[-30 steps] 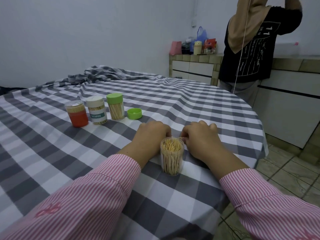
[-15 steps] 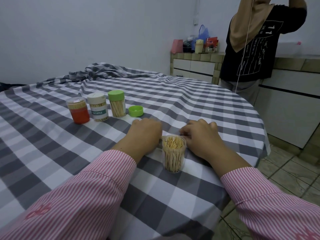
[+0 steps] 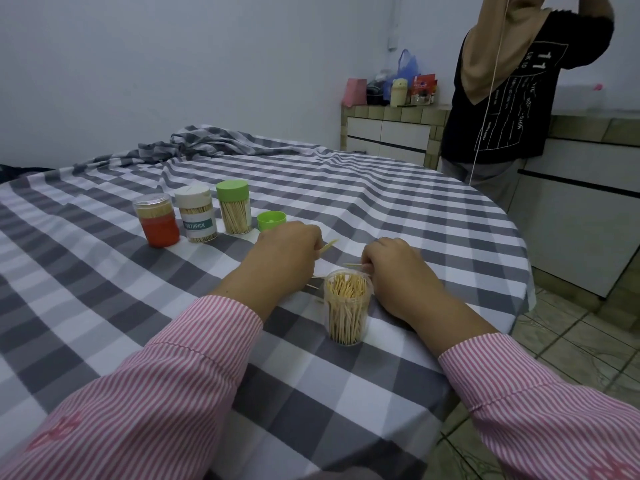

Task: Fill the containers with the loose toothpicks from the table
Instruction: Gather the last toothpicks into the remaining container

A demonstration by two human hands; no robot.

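Toothpicks (image 3: pixel 328 244) stick out of your left hand (image 3: pixel 287 252), which is curled tight on them above the checked cloth (image 3: pixel 104 306). Your right hand (image 3: pixel 394 271) pinches one pick by the rim of the open clear container (image 3: pixel 346 310), nearly full, btwn both hands. A few loose picks (image 3: pixel 313 285) lie just left of it. Three capped jars (image 3: pixel 194 216) w/ a green lid (image 3: pixel 272 220) beside them stand farther back.

I see my left hand (image 3: pixel 289 251) and right hand (image 3: pixel 398 271) flanking the clear plastic cylinder container of toothpicks (image 3: pixel 347 311), which stands just nearer than both. Beyond my left hand lies the green round plastic lid (image 3: pixel 272 220), three capped toothpick jars (image 3: pixel 196 214) left of it.
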